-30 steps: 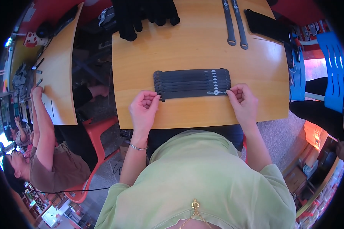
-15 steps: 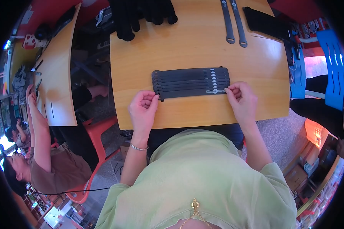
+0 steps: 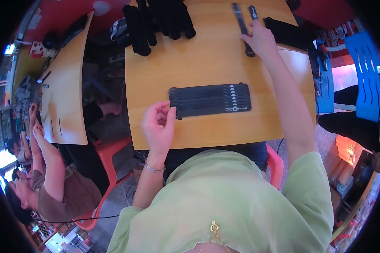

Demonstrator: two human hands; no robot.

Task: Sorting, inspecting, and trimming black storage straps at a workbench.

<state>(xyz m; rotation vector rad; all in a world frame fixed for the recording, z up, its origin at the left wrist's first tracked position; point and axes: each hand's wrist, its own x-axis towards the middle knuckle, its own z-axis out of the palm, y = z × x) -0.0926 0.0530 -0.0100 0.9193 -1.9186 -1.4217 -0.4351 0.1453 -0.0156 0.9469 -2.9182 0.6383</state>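
Her right arm stretches far across the table (image 3: 198, 55), right hand (image 3: 261, 39) resting loose-fingered on 1 of 2 dark tools (image 3: 243, 26). The left hand (image 3: 159, 126) curls half-open, holding nothing, just beside the black slotted holder (image 3: 211, 100) lying mid-table.

The person wears a loose, pale green short-sleeved top (image 3: 223, 198) whose sleeves end above the elbows, leaving both forearms bare. A thin silver bangle (image 3: 154, 168) circles the left wrist, at about eight o'clock from centre. A small gold pendant on a fine chain (image 3: 214, 230) hangs at the neckline near six o'clock.
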